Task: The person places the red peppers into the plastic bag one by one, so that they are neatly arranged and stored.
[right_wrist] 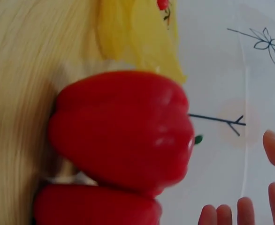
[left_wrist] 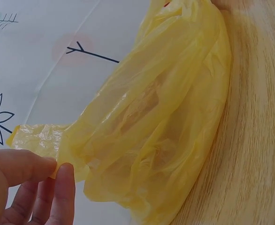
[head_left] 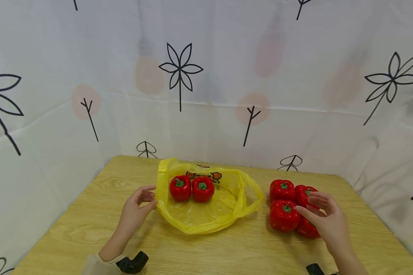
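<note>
My left hand (head_left: pixel 134 210) pinches the left rim of a yellow plastic bag (head_left: pixel 189 221) between thumb and forefinger, as the left wrist view shows. The bag (left_wrist: pixel 161 112) lies with its mouth spread toward me. Inside it, a red bell pepper (head_left: pixel 180 188) with a green stem sits beside another bell pepper (head_left: pixel 203 190). To the right, several more red bell peppers stand clustered, among them a front-left pepper (head_left: pixel 284 216) and a back-left one (head_left: pixel 282 190). My right hand (head_left: pixel 330 223) hovers over the right side of this cluster, fingers spread, holding nothing; it partly hides the right-hand peppers.
Everything rests on a light wood-grain table (head_left: pixel 247 252). A white patterned cloth (head_left: pixel 213 84) hangs behind the table and at its sides. One loop handle (head_left: pixel 256 194) of the bag reaches toward the pepper cluster. A black device (head_left: pixel 133 263) is strapped to my left wrist.
</note>
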`<control>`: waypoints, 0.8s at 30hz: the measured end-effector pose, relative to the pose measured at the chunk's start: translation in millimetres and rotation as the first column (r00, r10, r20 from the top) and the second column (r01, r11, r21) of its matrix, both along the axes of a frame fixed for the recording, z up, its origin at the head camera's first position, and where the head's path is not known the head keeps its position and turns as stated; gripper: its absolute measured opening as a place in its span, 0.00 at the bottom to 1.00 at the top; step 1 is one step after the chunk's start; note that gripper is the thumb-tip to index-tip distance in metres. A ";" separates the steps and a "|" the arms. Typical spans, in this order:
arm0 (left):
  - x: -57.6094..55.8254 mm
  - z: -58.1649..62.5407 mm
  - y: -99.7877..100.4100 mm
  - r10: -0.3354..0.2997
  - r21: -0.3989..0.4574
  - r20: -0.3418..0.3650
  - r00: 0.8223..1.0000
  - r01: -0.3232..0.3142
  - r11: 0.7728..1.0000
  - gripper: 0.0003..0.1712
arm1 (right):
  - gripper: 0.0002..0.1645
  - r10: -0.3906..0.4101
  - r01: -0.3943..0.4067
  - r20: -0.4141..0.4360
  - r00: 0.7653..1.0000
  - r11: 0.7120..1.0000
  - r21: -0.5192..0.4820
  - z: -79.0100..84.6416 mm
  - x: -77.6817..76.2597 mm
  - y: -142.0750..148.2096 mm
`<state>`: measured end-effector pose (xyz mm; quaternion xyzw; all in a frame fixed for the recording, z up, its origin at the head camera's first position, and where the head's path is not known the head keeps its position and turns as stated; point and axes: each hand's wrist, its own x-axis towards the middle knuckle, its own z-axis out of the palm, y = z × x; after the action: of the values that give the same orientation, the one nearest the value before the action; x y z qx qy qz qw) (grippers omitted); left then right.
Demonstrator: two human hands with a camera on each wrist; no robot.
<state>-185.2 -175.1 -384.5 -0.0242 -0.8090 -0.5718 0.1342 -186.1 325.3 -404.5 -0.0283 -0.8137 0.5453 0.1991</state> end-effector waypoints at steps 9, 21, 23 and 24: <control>0.2 -0.1 -0.3 0.002 0.003 0.006 1.000 -0.002 1.000 0.22 | 0.31 0.007 -0.008 0.002 1.000 0.985 0.171 36.6 30.9 -12.9; -1.2 -2.5 -1.4 0.003 -0.004 -0.002 1.000 -0.003 1.000 0.22 | 0.38 0.004 -0.042 0.108 0.994 0.934 0.355 20.7 28.7 14.2; -1.4 -2.8 -1.6 0.000 -0.001 -0.005 1.000 0.000 1.000 0.22 | 0.38 0.011 -0.060 0.129 0.992 0.923 0.380 18.6 28.0 17.5; -1.6 -3.0 -1.6 -0.001 -0.001 -0.007 1.000 0.001 1.000 0.22 | 0.39 0.018 -0.071 0.139 0.990 0.917 0.392 17.6 27.7 18.9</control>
<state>-186.9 -176.8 -387.5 -0.0266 -0.8087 -0.5715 0.1368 -158.4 344.2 -386.9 -0.0053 -0.9190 0.3710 0.1336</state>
